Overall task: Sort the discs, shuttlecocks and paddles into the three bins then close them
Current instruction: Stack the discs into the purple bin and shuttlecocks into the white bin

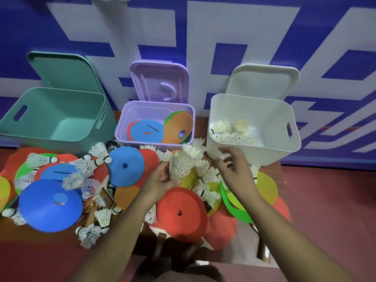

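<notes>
1. Nearest the camera, wooden paddle handles (pixel 159 244) stick out from under the heap at the bench's near edge; their blades are mostly buried under discs, so their number is unclear.
2. A flat red plastic disc with a centre hole (pixel 181 213) lies on top of those paddles, partly covered by the left forearm.
3. A large blue plastic disc (pixel 50 205) sits towards the near left of the bench, among loose white feather shuttlecocks (pixel 89 234).
4. The left hand (pixel 160 180) has its fingers curled around a bunch of white feather shuttlecocks (pixel 184 161), gripping them above the middle of the bench; the cork ends are hidden by the hand.
5. The right hand (pixel 234 169) is blurred, fingers loosely spread and holding nothing visible, just before the white bin's near wall.
6. Yellow and green discs (pixel 266 188) lie under and right of that hand, partly hidden.
7. At the bench's far edge stand three open plastic bins, lids leaning behind them against the blue-and-white wall:
   - the teal bin (pixel 61 110), far left, shows no contents;
   - the lilac bin (pixel 130 119), middle, holds blue, orange and green discs;
   - the white bin (pixel 254 110), far right, holds several shuttlecocks, faint against its pale floor.
</notes>
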Tool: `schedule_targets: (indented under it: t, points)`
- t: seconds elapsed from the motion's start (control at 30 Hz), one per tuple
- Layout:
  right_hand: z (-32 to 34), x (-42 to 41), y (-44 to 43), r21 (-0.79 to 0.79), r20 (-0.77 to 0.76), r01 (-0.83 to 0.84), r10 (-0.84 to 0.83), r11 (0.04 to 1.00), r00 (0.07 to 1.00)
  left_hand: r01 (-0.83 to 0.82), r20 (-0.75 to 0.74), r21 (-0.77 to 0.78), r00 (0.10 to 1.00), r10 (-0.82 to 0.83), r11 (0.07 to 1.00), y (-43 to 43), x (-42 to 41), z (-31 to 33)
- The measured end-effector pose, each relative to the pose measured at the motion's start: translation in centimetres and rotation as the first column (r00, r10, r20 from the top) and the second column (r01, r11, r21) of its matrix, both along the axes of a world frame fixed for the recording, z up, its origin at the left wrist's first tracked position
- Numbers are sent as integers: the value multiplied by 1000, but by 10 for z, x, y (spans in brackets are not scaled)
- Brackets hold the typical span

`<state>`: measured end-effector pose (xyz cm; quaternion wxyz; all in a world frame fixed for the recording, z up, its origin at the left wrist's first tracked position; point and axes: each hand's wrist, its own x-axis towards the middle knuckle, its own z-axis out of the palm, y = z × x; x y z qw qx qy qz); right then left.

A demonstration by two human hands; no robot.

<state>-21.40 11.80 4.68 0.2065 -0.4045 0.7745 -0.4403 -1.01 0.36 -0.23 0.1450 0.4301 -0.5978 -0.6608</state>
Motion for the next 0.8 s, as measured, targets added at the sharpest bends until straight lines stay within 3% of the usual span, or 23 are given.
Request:
schedule_targets:
  t: [0.03, 0.1, 0.2, 0.3, 0.53, 0.8]
  points:
    - [-14, -7, 3, 169, -34, 78, -73, 982, 997, 0, -3, 4, 1000, 0, 1000, -2, 1, -2]
    - [-50, -14, 13, 538, -44, 80, -66, 839, 997, 7, -5, 9, 1000, -6, 1000, -6, 2, -4]
    - [-85, -8, 23, 729, 1, 76, -112, 680, 994, 45, -22, 30, 999, -45, 999, -9, 3, -7]
    - [-97, 5, 22, 770, -8, 108, -159, 629, 987, 60, -51, 57, 997, -57, 997, -12, 3, -8]
    - [-112, 24, 17, 758, -24, 219, -309, 614, 951, 151, -51, 75, 988, -147, 986, -19, 5, -9]
    - [-123, 38, 19, 695, -61, 244, -282, 676, 957, 193, -86, 109, 979, -184, 975, -28, 8, -13]
